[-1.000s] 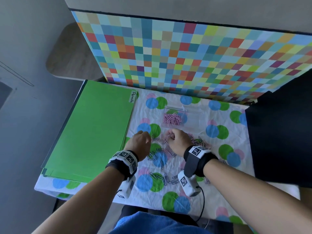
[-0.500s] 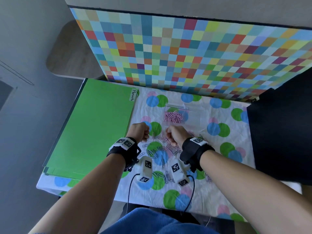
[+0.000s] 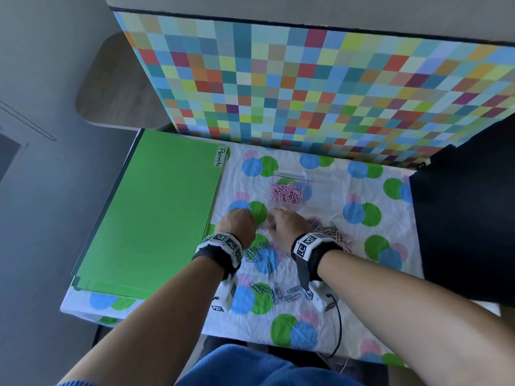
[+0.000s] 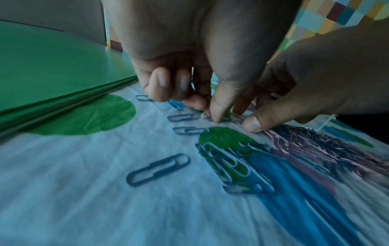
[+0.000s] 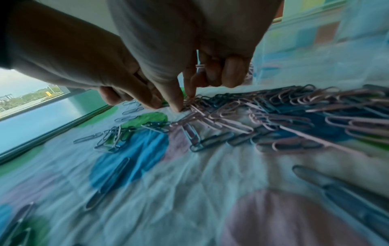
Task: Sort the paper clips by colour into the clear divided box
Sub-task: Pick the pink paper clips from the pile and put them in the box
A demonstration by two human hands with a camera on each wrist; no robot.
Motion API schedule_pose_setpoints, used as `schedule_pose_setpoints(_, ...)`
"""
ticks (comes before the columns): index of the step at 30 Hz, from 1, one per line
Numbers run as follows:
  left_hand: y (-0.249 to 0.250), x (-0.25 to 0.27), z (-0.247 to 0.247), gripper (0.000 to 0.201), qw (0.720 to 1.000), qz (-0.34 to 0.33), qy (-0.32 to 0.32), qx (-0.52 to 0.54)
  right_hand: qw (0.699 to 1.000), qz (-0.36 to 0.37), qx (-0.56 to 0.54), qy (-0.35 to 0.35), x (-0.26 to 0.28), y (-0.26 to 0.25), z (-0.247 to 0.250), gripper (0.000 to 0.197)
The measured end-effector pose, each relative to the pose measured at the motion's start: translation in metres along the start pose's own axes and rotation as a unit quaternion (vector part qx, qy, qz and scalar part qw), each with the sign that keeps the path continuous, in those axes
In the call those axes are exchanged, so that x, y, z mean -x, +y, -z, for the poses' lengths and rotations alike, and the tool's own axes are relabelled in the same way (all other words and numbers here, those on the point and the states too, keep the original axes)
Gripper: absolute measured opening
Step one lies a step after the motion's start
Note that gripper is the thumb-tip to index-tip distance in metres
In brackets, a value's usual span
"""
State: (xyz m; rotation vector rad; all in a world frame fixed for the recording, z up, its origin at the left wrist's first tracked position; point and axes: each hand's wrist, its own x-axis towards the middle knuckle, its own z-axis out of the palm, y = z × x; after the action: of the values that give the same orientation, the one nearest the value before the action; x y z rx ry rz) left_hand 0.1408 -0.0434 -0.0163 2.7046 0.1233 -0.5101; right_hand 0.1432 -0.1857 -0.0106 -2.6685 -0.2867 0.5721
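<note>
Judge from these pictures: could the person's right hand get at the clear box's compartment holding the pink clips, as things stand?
Probably yes. The clear box sits just beyond the right hand, its top looks open, and only bare cloth lies between them. The hand is busy, though: its fingers already pinch a pink clip.

Soft daylight, dim right side; wrist views blurred, stretched at the edges.
</note>
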Motion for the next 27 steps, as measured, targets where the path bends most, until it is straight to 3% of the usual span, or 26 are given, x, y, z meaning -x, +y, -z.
schedule_pose_setpoints(7, -0.006, 0.007, 0.002, 0.019, 0.998, -0.01, 0.017, 0.057, 0.999, 0.0, 0.034, -0.013, -0.009, -0.005, 0.001, 0.011)
schedule_pose_setpoints(18, -0.002, 0.007, 0.006, 0.021, 0.963, 0.066, 0.018, 0.26, 0.994, -0.028, 0.098, -0.049, -0.007, -0.015, 0.002, 0.017)
schedule_pose_setpoints(21, -0.002, 0.007, 0.008, 0.018, 0.926, 0.1, -0.007, 0.364, 0.994, -0.037, 0.095, -0.051, -0.004, -0.015, 0.001, 0.018)
schedule_pose_setpoints(25, -0.006, 0.009, 0.007, 0.023, 0.83, 0.186, -0.032, 0.525, 0.996, -0.016, 0.071, -0.041, -0.001, -0.012, 0.0, 0.009)
schedule_pose_setpoints(27, -0.008, 0.01, 0.006, 0.023, 0.797, 0.209, -0.021, 0.566, 1.0, -0.009, 0.006, -0.014, 0.001, -0.01, 0.002, 0.006)
